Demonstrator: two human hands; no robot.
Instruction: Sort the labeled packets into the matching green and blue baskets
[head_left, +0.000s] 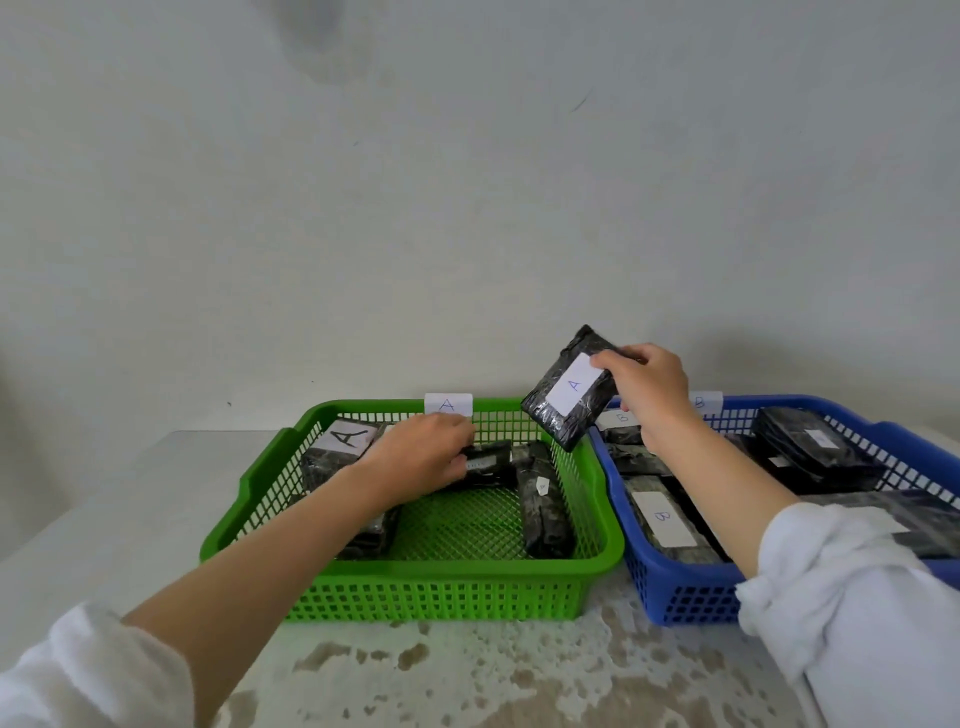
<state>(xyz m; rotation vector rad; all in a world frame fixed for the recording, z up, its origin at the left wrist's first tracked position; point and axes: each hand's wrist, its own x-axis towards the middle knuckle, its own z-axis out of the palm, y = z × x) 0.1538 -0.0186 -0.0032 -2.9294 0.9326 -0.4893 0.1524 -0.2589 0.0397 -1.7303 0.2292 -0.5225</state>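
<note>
- right grip (644, 395) pinches the a-labelled packet (569, 395) above the green basket (415, 566), at its far right corner.
- left grip (421, 452) touches a second packet (491, 460) inside; clasp cannot be told.

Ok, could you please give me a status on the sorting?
Right hand holds A packet over far right corner of green basket. Left hand grips dark packet inside it. Nothing blocking.

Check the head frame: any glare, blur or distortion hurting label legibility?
Head view: soft, even light, no hard shadows. Head view: wide-angle stretch at the corners, sleeves ballooned. Head view: A on the held packet in the right hand reads clearly; label on the small packet at the left hand is unreadable.
</note>
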